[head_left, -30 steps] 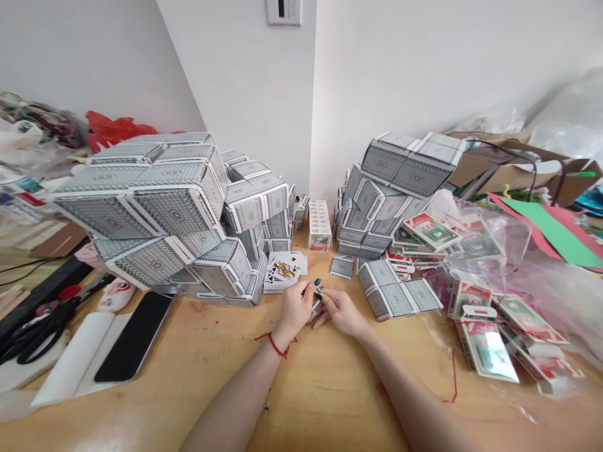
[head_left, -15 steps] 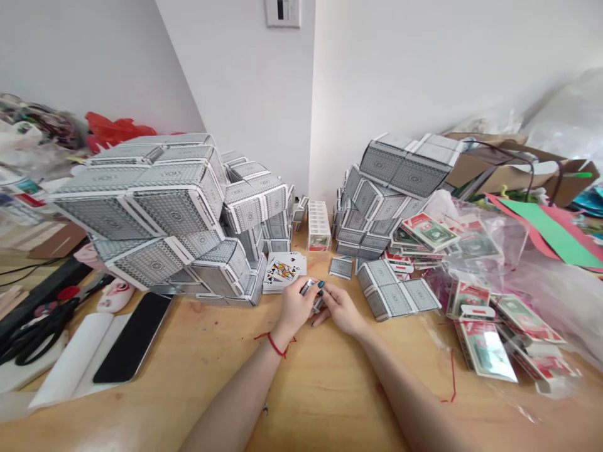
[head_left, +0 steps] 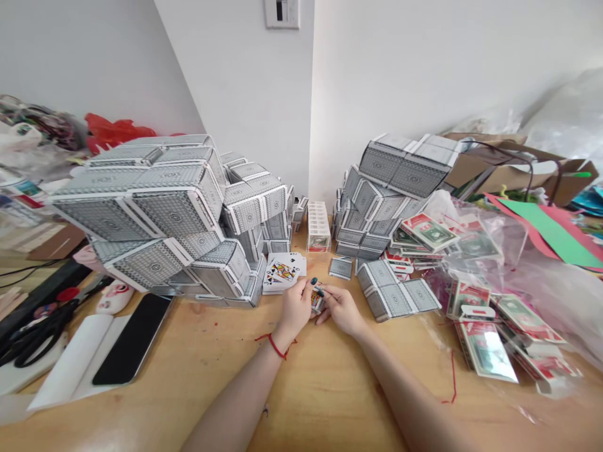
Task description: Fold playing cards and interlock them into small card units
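My left hand (head_left: 295, 309) and my right hand (head_left: 342, 309) meet over the wooden table (head_left: 311, 389), both pinched on a small deck of playing cards (head_left: 316, 299) with a red face showing. A red string circles my left wrist. Just beyond my hands lie loose face-up cards (head_left: 284, 271) with a court card on top. A small grey-backed deck (head_left: 341, 267) lies behind my right hand.
A large pile of grey card boxes (head_left: 155, 213) stands left, another pile (head_left: 391, 182) right. Red and green card packs in plastic (head_left: 485, 314) spread at the right. A black phone (head_left: 134, 336), white paper, scissors (head_left: 38, 326) lie left. A clear stack (head_left: 319, 226) stands at the back.
My fingers have shifted on the small deck: it was turned showing a grey side half a second ago, and its red face shows again. The arms stay in place.
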A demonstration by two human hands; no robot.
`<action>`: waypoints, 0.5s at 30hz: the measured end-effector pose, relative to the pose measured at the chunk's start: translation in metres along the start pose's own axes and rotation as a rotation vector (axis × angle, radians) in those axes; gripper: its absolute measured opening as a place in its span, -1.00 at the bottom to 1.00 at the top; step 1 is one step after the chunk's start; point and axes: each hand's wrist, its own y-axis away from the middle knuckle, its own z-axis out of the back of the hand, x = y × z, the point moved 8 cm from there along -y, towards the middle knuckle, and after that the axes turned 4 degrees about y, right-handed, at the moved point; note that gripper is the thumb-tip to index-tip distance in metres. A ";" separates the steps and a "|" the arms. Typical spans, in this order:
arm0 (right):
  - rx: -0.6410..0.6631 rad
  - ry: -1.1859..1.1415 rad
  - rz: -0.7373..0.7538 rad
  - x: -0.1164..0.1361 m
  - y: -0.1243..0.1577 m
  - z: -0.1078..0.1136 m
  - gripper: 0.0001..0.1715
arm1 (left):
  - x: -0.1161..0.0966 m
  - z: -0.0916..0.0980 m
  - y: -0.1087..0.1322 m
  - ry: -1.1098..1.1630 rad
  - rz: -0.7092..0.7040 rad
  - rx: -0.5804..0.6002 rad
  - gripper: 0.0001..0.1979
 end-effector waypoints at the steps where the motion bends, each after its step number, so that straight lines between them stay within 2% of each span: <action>1: 0.002 0.002 0.000 0.000 0.000 -0.001 -0.52 | -0.001 0.000 0.000 -0.005 -0.005 -0.003 -0.69; 5: -0.031 0.016 0.004 0.003 0.002 -0.002 -0.55 | 0.000 0.002 0.000 0.022 0.008 -0.041 -0.71; 10: -0.151 0.004 0.056 0.006 -0.001 0.007 -0.59 | 0.002 0.008 -0.002 0.086 0.008 -0.135 -0.76; 12: -0.203 0.021 0.077 0.006 -0.002 0.012 -0.61 | 0.000 0.007 -0.003 0.164 -0.019 -0.120 -0.79; 15: -0.237 0.054 0.088 0.005 -0.003 0.017 -0.61 | -0.001 0.004 -0.002 0.239 -0.049 -0.077 -0.70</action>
